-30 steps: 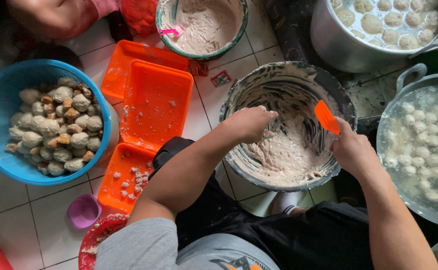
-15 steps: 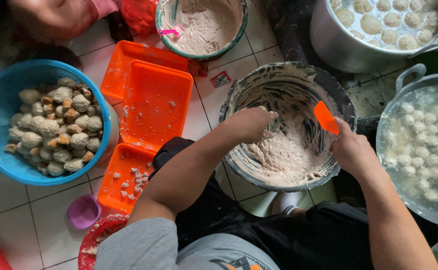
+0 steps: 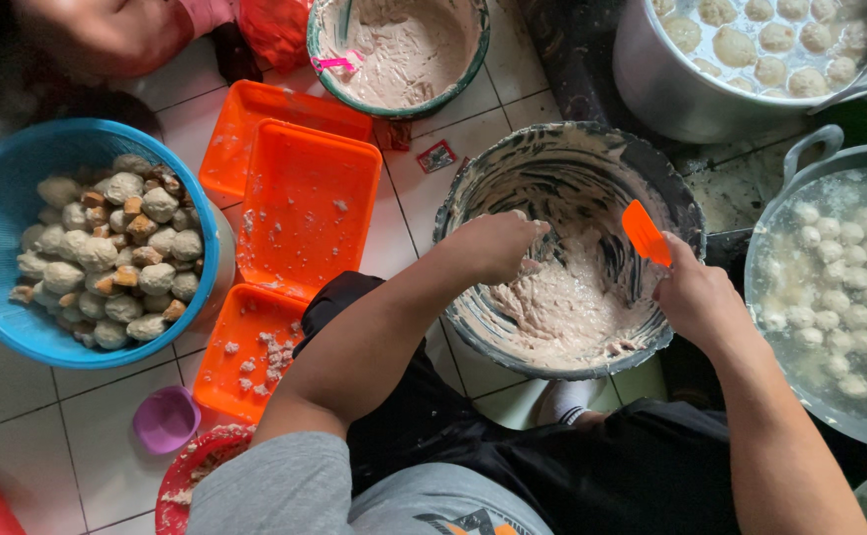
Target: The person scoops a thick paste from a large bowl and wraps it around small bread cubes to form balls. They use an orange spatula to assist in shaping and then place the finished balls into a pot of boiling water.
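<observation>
A large smeared mixing bowl (image 3: 513, 168) on the tiled floor holds pale pink paste (image 3: 567, 302). My left hand (image 3: 493, 246) is inside the bowl, fingers curled around a lump of that paste. My right hand (image 3: 696, 297) hovers over the bowl's right rim and grips a small orange spoon (image 3: 646, 232) that points into the bowl. Both forearms reach in from the bottom of the view, above my dark trousers and grey shirt.
Left: a blue basket (image 3: 7, 213) of filled balls, orange trays (image 3: 305, 203), a small purple cup (image 3: 166, 418), a red bowl (image 3: 178, 485). Top: another paste bowl (image 3: 399, 50), another person's hand (image 3: 107, 35). Right: two pots (image 3: 830, 287) (image 3: 651, 79) of floating white balls.
</observation>
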